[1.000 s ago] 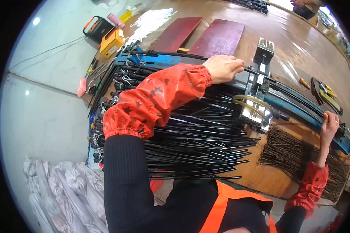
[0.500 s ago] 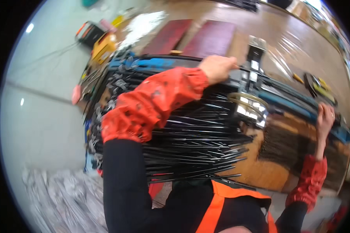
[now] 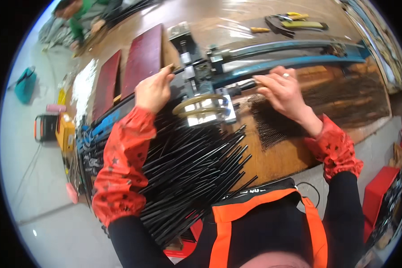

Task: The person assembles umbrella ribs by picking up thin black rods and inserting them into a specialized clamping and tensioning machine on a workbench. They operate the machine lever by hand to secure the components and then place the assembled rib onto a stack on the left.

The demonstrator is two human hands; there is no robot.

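Note:
My left hand is closed at the left of a metal clamping fixture, its fingers round what looks like a thin black rod reaching into the fixture. Most of that rod is hidden by the hand. My right hand pinches the end of a short black handle on the fixture's right side, with some fingers raised. Brass-coloured rings circle the fixture's near end. A large heap of thin black rods lies below my left hand, fanned toward my body.
A blue metal rail runs right from the fixture. Beyond it lie pliers and a hammer. Dark red boards stand at far left, near a yellow box. Dark mesh covers the table's right. A co-worker sits at upper left.
My right hand has come left from the far end of the rail to the black handle. The view has swung right; my left hand still is beside the fixture.

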